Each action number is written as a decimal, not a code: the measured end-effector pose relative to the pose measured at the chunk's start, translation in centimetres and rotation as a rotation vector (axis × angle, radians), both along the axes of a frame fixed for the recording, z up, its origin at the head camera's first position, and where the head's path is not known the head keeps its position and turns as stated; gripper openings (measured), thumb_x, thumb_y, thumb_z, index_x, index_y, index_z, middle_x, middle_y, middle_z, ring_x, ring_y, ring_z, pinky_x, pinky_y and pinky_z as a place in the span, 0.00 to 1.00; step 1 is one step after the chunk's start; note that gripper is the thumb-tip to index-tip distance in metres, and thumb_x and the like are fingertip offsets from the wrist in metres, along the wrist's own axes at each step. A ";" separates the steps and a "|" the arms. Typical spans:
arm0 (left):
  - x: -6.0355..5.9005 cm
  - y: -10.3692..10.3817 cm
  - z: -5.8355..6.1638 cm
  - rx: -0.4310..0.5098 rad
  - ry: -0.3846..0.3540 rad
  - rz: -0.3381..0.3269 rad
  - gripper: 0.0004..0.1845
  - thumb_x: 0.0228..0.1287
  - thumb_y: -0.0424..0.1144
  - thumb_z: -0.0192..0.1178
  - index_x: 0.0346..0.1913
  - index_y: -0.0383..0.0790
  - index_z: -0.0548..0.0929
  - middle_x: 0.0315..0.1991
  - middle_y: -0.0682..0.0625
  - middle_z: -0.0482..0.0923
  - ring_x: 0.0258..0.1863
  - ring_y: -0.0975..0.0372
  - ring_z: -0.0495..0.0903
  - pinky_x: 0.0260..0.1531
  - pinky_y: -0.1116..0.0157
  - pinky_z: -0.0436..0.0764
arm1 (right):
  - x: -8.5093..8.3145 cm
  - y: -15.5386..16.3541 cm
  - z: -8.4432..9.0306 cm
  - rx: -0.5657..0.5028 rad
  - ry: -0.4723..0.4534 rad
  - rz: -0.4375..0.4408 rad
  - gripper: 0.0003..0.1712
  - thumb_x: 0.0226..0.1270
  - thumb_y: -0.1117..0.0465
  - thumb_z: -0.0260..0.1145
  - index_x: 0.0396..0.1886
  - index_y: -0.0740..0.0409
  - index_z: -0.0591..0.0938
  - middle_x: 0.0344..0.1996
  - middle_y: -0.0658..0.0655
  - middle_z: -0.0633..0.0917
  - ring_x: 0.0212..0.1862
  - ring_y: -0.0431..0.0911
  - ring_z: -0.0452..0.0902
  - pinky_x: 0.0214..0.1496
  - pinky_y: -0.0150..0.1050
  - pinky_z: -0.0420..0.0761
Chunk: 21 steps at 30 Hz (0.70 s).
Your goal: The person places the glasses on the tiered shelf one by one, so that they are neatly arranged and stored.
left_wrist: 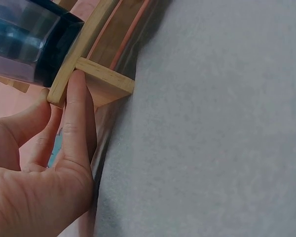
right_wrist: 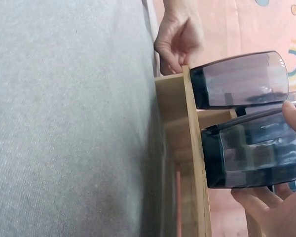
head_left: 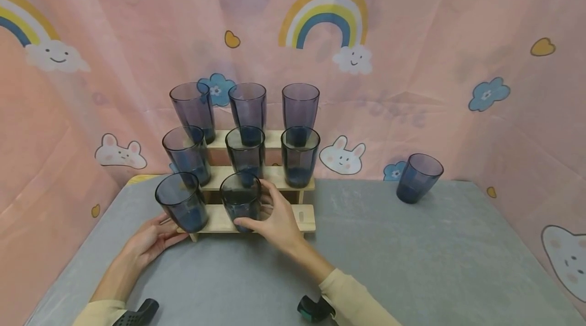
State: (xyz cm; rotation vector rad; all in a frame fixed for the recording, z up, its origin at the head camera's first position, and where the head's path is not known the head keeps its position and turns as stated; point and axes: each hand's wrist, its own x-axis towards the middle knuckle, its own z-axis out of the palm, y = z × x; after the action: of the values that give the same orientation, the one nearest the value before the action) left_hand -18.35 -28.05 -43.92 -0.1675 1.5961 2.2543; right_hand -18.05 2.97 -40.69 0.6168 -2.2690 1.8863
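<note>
A three-step wooden rack holds several tinted glass tumblers. My right hand grips a blue-grey glass at the middle of the lowest step, thumb on one side and fingers on the other. In the right wrist view that glass has its base at the shelf board. At the rack's left end my left hand pinches the edge of the lowest board, thumb above and fingers below. Just above those fingers another glass stands on the same step.
A lone glass stands at the back right of the grey table. Three glasses fill the top step, among them one at its right, and three the middle step. A pink patterned curtain hangs behind.
</note>
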 end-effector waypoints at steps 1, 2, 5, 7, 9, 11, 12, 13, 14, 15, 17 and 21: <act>0.0 -0.1 -0.1 0.000 0.000 -0.001 0.43 0.72 0.22 0.48 0.76 0.34 0.30 0.42 0.57 0.83 0.44 0.64 0.83 0.50 0.60 0.83 | 0.0 0.0 0.1 -0.001 -0.001 0.003 0.49 0.50 0.58 0.81 0.71 0.54 0.66 0.59 0.56 0.78 0.57 0.49 0.78 0.58 0.42 0.80; -0.1 -0.1 -0.1 0.001 -0.001 -0.003 0.43 0.72 0.21 0.47 0.76 0.34 0.30 0.42 0.57 0.83 0.45 0.64 0.83 0.50 0.60 0.83 | 0.1 0.0 0.1 0.006 0.001 0.003 0.50 0.50 0.58 0.81 0.71 0.54 0.66 0.59 0.57 0.77 0.58 0.49 0.77 0.59 0.42 0.80; -0.1 -0.2 -0.2 0.007 -0.003 0.001 0.43 0.72 0.22 0.46 0.76 0.34 0.30 0.42 0.56 0.83 0.45 0.64 0.83 0.50 0.60 0.83 | 0.2 0.2 0.3 0.032 0.016 -0.005 0.51 0.50 0.57 0.81 0.72 0.54 0.65 0.60 0.56 0.76 0.60 0.49 0.76 0.62 0.41 0.78; -0.1 -0.1 -0.3 0.005 -0.004 0.003 0.42 0.72 0.22 0.47 0.77 0.34 0.30 0.42 0.57 0.83 0.44 0.63 0.84 0.50 0.60 0.84 | 0.3 0.6 0.5 0.049 0.031 -0.012 0.51 0.49 0.57 0.81 0.72 0.54 0.65 0.62 0.55 0.75 0.61 0.48 0.74 0.63 0.40 0.77; -0.1 -0.1 -0.3 0.001 -0.003 0.005 0.42 0.73 0.22 0.46 0.76 0.34 0.30 0.42 0.57 0.83 0.44 0.64 0.84 0.50 0.60 0.84 | 0.5 1.1 0.9 0.051 0.054 -0.021 0.49 0.50 0.58 0.81 0.71 0.53 0.66 0.62 0.55 0.75 0.61 0.47 0.74 0.63 0.40 0.77; 0.0 -0.1 -0.3 -0.005 -0.003 0.004 0.41 0.73 0.22 0.45 0.76 0.34 0.30 0.42 0.57 0.83 0.44 0.64 0.84 0.49 0.60 0.84 | 0.7 1.9 1.3 0.042 0.095 -0.022 0.46 0.50 0.60 0.81 0.68 0.56 0.70 0.61 0.55 0.77 0.60 0.47 0.75 0.61 0.39 0.78; 0.0 -0.1 -0.3 -0.006 -0.003 0.004 0.41 0.73 0.22 0.45 0.76 0.34 0.30 0.42 0.57 0.83 0.44 0.64 0.84 0.49 0.60 0.84 | 0.7 2.3 1.4 0.029 0.127 -0.021 0.43 0.50 0.61 0.80 0.66 0.57 0.72 0.59 0.55 0.78 0.59 0.48 0.77 0.59 0.40 0.80; 0.0 -0.1 -0.2 -0.005 0.000 -0.001 0.42 0.73 0.22 0.45 0.76 0.34 0.29 0.42 0.57 0.83 0.44 0.64 0.83 0.50 0.60 0.84 | 0.8 2.8 1.6 0.016 0.170 -0.019 0.39 0.51 0.63 0.80 0.64 0.60 0.75 0.57 0.56 0.80 0.56 0.48 0.79 0.57 0.40 0.81; 0.0 -0.1 -0.2 -0.001 -0.002 -0.002 0.42 0.73 0.22 0.45 0.76 0.35 0.29 0.42 0.57 0.83 0.44 0.64 0.83 0.50 0.60 0.84 | 0.8 3.4 1.8 0.004 0.224 -0.019 0.34 0.52 0.64 0.79 0.60 0.62 0.77 0.54 0.58 0.82 0.53 0.49 0.81 0.54 0.40 0.83; 0.0 -0.1 -0.2 0.001 -0.003 -0.006 0.42 0.73 0.22 0.45 0.76 0.35 0.29 0.42 0.57 0.83 0.44 0.65 0.83 0.50 0.60 0.83 | 0.9 4.0 2.0 -0.005 0.275 -0.019 0.30 0.53 0.66 0.78 0.57 0.63 0.80 0.50 0.58 0.84 0.50 0.49 0.82 0.51 0.41 0.84; 0.0 -0.1 -0.1 0.009 -0.005 -0.012 0.42 0.73 0.22 0.45 0.76 0.35 0.28 0.43 0.57 0.83 0.45 0.65 0.83 0.51 0.60 0.83 | 1.0 5.5 2.4 -0.013 0.392 -0.030 0.23 0.53 0.69 0.77 0.51 0.64 0.83 0.43 0.58 0.86 0.43 0.49 0.84 0.45 0.41 0.86; 0.0 -0.1 -0.2 0.006 -0.007 -0.015 0.42 0.72 0.21 0.44 0.76 0.35 0.28 0.43 0.57 0.82 0.45 0.64 0.83 0.51 0.60 0.83 | 1.2 8.9 3.5 0.017 0.561 -0.115 0.18 0.53 0.74 0.75 0.46 0.64 0.85 0.37 0.59 0.87 0.36 0.48 0.85 0.40 0.37 0.86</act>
State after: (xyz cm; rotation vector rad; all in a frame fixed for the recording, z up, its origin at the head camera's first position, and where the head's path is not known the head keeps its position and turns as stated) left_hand -18.36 -28.10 -44.08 -0.1609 1.5813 2.2448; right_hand -16.88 11.89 -37.15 0.8662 -1.9085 1.4118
